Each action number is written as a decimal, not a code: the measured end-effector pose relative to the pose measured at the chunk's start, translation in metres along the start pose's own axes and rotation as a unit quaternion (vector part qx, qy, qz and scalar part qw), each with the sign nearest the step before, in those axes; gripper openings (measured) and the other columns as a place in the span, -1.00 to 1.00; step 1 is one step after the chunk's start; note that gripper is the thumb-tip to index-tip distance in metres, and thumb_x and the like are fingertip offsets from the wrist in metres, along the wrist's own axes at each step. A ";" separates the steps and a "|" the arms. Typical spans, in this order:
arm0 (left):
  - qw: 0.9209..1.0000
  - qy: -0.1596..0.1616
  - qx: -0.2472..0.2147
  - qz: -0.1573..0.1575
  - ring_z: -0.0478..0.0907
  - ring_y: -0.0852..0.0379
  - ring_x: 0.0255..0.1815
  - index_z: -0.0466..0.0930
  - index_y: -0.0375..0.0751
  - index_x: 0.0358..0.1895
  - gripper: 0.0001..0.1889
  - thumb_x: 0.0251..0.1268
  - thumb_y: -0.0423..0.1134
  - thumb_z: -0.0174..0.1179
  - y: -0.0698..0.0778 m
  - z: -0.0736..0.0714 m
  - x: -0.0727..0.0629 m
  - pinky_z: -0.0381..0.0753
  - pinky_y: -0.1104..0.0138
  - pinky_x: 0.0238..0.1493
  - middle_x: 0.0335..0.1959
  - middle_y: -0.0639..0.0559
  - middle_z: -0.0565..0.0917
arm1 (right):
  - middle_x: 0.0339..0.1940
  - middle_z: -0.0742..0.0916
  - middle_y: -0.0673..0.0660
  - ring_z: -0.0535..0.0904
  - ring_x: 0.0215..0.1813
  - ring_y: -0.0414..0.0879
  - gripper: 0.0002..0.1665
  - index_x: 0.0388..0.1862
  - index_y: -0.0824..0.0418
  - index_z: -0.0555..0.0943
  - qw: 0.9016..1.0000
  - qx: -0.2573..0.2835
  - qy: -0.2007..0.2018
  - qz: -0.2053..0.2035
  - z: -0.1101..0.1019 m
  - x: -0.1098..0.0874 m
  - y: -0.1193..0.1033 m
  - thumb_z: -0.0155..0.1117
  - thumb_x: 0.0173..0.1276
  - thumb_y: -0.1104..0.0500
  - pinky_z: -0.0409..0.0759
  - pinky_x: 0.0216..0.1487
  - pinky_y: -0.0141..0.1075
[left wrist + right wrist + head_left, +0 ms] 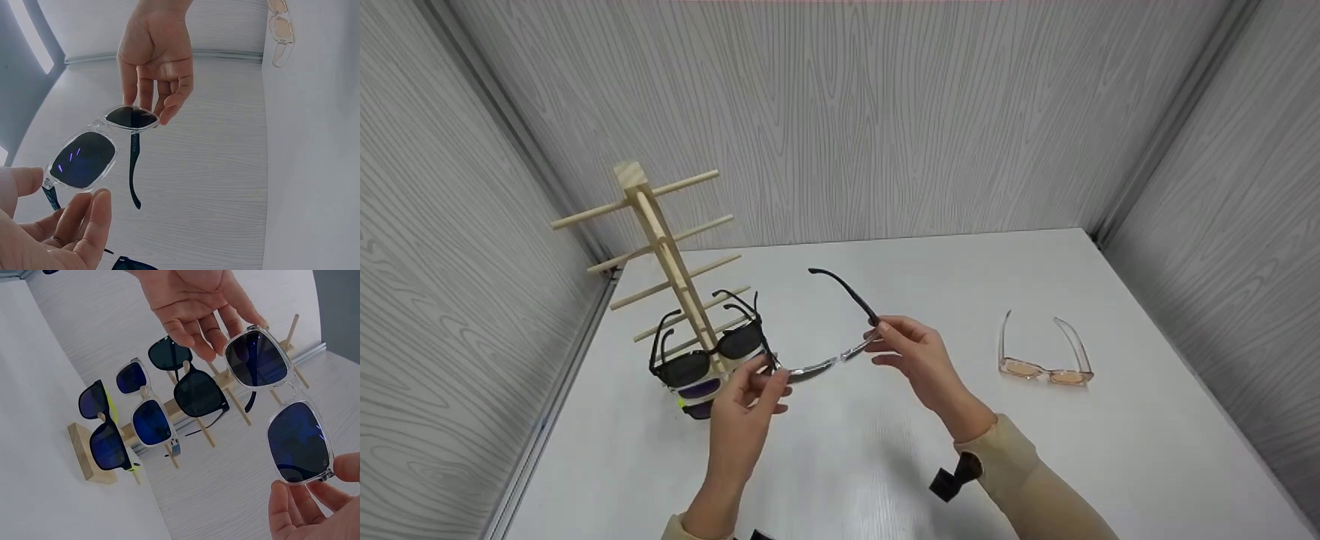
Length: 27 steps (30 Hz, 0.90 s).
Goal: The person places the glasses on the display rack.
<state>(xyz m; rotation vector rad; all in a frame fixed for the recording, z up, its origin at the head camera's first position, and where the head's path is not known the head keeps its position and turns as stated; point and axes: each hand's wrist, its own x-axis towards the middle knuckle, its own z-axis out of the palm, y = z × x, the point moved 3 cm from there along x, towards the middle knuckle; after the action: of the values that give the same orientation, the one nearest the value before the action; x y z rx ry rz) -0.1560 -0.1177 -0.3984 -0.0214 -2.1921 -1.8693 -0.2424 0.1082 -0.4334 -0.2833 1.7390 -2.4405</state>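
Clear-framed sunglasses (814,370) with dark lenses and dark temples are held up over the table, temples unfolded and pointing away from the person. My left hand (742,420) pinches their left end near the hinge, thumb against fingers. At the other end, my right hand (919,364) pinches the right hinge corner. In the left wrist view the lenses (84,160) show purple reflections. Just beyond the left hand stands a wooden eyewear rack (664,247). On its lower pegs hang black sunglasses (199,394), clear-framed sunglasses (152,423) and dark sunglasses with yellow-green temples (108,445).
Glasses with orange-tinted lenses (1067,376) lie unfolded on the white table (1140,457), right of the right hand. The rack's upper pegs (686,184) are bare and stick out to both sides. Grey wood-grain panels (840,120) enclose the table at the back and sides.
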 end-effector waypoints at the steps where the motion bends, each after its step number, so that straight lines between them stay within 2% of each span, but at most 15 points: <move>1: 1.000 0.003 -0.004 -0.003 0.63 0.01 -0.25 0.46 -0.37 0.09 -0.62 0.28 -0.24 0.19 -0.003 -0.002 0.000 0.64 0.30 -0.30 -0.34 -0.15 0.60 | -0.19 0.65 0.23 0.61 -0.11 0.09 -0.73 -0.08 0.29 0.57 1.000 0.002 -0.007 -0.001 0.003 0.000 -0.001 0.22 0.32 0.16 0.58 -0.09 -0.14; 3: 1.000 0.007 -0.011 -0.010 0.63 0.03 -0.25 0.46 -0.34 0.10 -0.59 0.26 -0.20 0.21 -0.008 -0.007 0.002 0.64 0.31 -0.30 -0.32 -0.13 0.60 | -0.18 0.65 0.23 0.62 -0.12 0.07 -0.75 -0.08 0.29 0.57 1.000 0.002 -0.017 -0.003 0.008 0.001 -0.003 0.21 0.33 0.17 0.58 -0.09 -0.13; 6: 1.000 0.013 -0.012 -0.012 0.63 0.00 -0.24 0.46 -0.32 0.10 -0.59 0.25 -0.19 0.22 -0.005 -0.013 0.001 0.64 0.30 -0.31 -0.32 -0.12 0.59 | -0.18 0.65 0.24 0.62 -0.12 0.07 -0.76 -0.09 0.28 0.57 0.999 0.004 -0.030 -0.010 0.015 0.002 -0.005 0.20 0.34 0.18 0.58 -0.09 -0.13; 12: 0.999 0.030 -0.010 0.012 0.63 -0.05 -0.28 0.48 -0.30 0.08 -0.61 0.25 -0.17 0.22 -0.001 -0.026 0.001 0.64 0.29 -0.35 -0.35 -0.15 0.59 | -0.21 0.66 0.23 0.63 -0.14 0.07 -0.78 -0.10 0.28 0.58 0.999 -0.005 -0.041 -0.014 0.029 0.006 -0.008 0.18 0.35 0.18 0.59 -0.11 -0.14; 18: 0.998 0.052 -0.016 0.031 0.65 -0.02 -0.33 0.50 -0.26 0.06 -0.65 0.24 -0.22 0.23 0.004 -0.034 -0.002 0.64 0.26 -0.35 -0.37 -0.20 0.58 | -0.21 0.66 0.22 0.63 -0.15 0.06 -0.80 -0.11 0.26 0.58 0.998 -0.005 -0.057 -0.020 0.042 0.009 -0.011 0.16 0.37 0.18 0.60 -0.12 -0.14; 27: 0.995 0.082 -0.033 0.054 0.63 0.01 -0.36 0.52 -0.26 0.04 -0.70 0.26 -0.29 0.20 0.009 -0.044 -0.006 0.63 0.34 -0.36 -0.38 -0.20 0.57 | -0.20 0.66 0.22 0.63 -0.14 0.08 -0.75 -0.07 0.29 0.57 0.996 -0.021 -0.072 -0.039 0.057 0.014 -0.015 0.15 0.38 0.17 0.60 -0.14 -0.16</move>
<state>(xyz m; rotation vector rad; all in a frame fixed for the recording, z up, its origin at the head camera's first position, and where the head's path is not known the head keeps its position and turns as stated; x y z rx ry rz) -0.1405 -0.1579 -0.3848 0.0002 -1.9813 -1.8150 -0.2433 0.0574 -0.3994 -0.5275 1.7496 -2.3715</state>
